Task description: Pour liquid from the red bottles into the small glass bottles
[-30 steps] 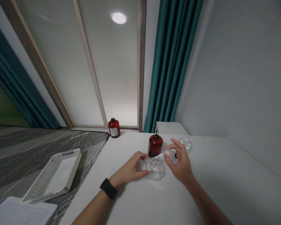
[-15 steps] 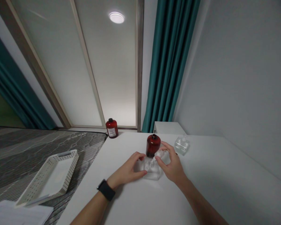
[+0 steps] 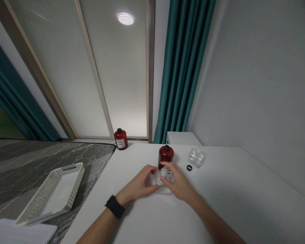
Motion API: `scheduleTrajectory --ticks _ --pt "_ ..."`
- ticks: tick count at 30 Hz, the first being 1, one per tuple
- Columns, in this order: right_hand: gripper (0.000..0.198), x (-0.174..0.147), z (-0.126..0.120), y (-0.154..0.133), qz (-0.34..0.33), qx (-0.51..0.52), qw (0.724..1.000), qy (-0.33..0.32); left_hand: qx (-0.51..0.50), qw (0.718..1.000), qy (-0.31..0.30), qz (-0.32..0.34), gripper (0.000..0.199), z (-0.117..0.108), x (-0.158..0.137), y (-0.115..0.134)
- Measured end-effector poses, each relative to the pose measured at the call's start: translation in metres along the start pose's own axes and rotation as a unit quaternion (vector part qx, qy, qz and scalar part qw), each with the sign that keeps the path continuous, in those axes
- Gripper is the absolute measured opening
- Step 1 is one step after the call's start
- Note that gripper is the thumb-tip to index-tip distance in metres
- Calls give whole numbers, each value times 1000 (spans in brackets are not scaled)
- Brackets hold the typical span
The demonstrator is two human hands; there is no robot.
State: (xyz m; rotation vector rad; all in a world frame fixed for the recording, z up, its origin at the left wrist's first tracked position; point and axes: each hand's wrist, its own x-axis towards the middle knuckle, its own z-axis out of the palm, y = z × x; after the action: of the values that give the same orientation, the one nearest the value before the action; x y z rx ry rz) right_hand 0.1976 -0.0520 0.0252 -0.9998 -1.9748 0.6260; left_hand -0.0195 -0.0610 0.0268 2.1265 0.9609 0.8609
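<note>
Now both hands, left (image 3: 139,185) and right (image 3: 176,183), clasp a clear bottle (image 3: 163,179) just before the red bottle (image 3: 165,155).

Small clear glass bottle (image 3: 163,181), upright on white table, between both hands.

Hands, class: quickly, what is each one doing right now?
Left hand: closed on the clear bottle, steadying it.
Right hand: closed on the bottle's top.

A white table (image 3: 244,189) is set against a grey wall (image 3: 256,84). Teal curtains (image 3: 185,67) are hung beside a frosted window (image 3: 122,84), where a round lamp (image 3: 125,18) is reflected.
</note>
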Motion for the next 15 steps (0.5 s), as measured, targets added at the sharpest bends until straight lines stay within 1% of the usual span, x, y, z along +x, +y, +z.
scheduleTrajectory --ticks 2,6,11,15 --pt "45 1 1 0 -3 -3 1000 -16 3 1000 -1 0 49 1 0 0" --pt "50 2 -2 -1 11 3 1000 -26 9 1000 -8 1 47 1 1 0" --pt "53 1 -8 -4 14 56 998 -37 11 1000 -8 2 47 1 1 0" --pt "52 2 -10 -5 18 84 995 -52 7 1000 -8 4 47 1 1 0"
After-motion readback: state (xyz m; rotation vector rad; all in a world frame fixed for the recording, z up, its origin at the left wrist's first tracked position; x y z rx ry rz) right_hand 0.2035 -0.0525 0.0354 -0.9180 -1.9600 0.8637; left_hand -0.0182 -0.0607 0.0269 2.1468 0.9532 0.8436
